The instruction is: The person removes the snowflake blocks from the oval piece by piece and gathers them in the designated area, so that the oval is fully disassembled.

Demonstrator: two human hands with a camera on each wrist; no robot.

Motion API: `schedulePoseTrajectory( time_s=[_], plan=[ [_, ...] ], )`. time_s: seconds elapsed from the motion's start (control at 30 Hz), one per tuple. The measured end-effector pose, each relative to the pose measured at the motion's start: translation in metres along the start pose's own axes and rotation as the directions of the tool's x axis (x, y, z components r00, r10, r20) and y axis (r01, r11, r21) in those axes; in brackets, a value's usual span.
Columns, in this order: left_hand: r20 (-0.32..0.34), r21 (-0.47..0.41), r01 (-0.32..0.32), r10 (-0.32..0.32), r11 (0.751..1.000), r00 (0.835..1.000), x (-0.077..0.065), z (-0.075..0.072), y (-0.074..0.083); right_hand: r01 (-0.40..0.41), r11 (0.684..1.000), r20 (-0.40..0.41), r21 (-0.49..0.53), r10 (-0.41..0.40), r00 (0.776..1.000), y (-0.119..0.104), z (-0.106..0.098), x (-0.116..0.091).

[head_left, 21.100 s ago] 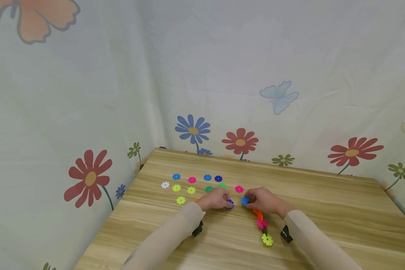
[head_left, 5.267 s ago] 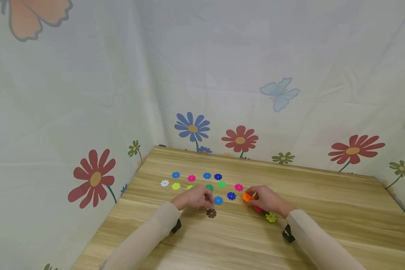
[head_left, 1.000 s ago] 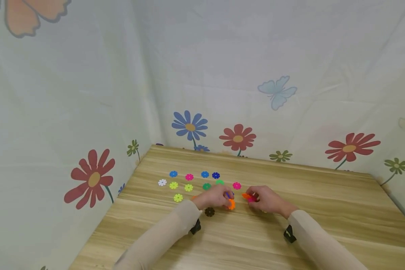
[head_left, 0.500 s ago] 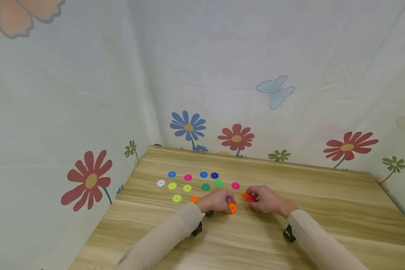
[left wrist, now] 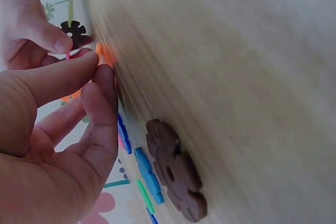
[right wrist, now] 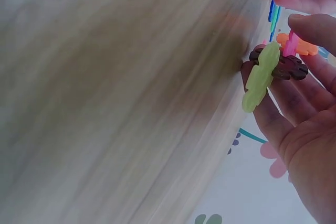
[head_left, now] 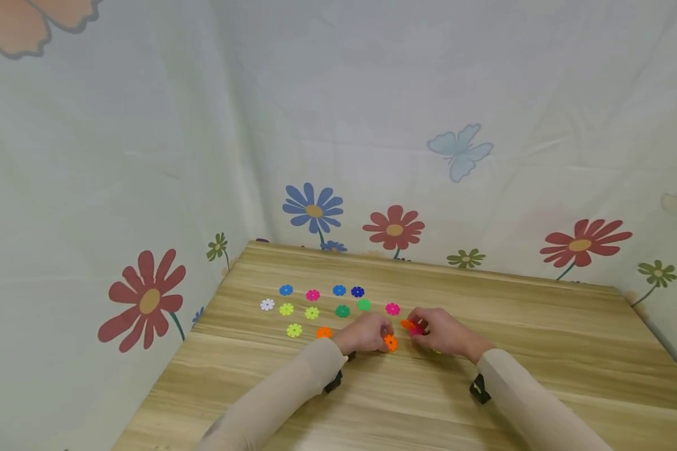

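My left hand (head_left: 367, 333) pinches an orange snowflake disc (head_left: 391, 342) between thumb and fingertips. Facing it, my right hand (head_left: 442, 332) grips a short chain of interlocked discs. In the right wrist view the chain shows a yellow-green disc (right wrist: 261, 78), a brown disc (right wrist: 290, 67), a pink disc (right wrist: 290, 44) and an orange disc (right wrist: 304, 46). The pink one sits between thumb and fingers. A small gap separates the held orange disc from the chain's orange end. Near the left hand, a loose brown disc (left wrist: 174, 171) lies flat on the table.
Loose discs lie flat beyond the left hand, among them a white disc (head_left: 267, 304), a dark green disc (head_left: 342, 311) and a pink disc (head_left: 392, 309). Another orange disc (head_left: 324, 332) lies by the left sleeve. Flower-printed cloth hangs behind the wooden table (head_left: 541, 351).
The blue disc seen earlier at the chain's end is gone from it. Since 5.3 s ago my left hand has moved right and taken an orange disc. Over the last second, the hands barely shift.
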State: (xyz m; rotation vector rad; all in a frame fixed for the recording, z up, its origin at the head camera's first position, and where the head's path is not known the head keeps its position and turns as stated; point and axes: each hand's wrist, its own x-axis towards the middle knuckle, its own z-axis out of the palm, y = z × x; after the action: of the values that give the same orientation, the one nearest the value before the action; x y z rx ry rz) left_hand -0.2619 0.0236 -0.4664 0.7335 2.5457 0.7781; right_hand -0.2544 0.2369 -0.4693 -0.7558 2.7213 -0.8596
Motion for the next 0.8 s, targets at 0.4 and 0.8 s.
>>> schedulePoseTrajectory(
  time_s=[0.4, 0.8],
  plan=[
    [-0.027, -0.02, 0.014, -0.015, 1.0, 1.0, 0.0, -0.001, 0.001, 0.007, 1.0, -0.021, -0.007, -0.007, 1.0, -0.002, 0.0, 0.001],
    [-0.209, -0.143, -0.015, -0.015, 0.99, 0.978, 0.001, -0.007, 0.006, 0.084, 0.995, -0.029, -0.059, -0.086, 0.996, -0.01, -0.001, 0.004]
  ],
)
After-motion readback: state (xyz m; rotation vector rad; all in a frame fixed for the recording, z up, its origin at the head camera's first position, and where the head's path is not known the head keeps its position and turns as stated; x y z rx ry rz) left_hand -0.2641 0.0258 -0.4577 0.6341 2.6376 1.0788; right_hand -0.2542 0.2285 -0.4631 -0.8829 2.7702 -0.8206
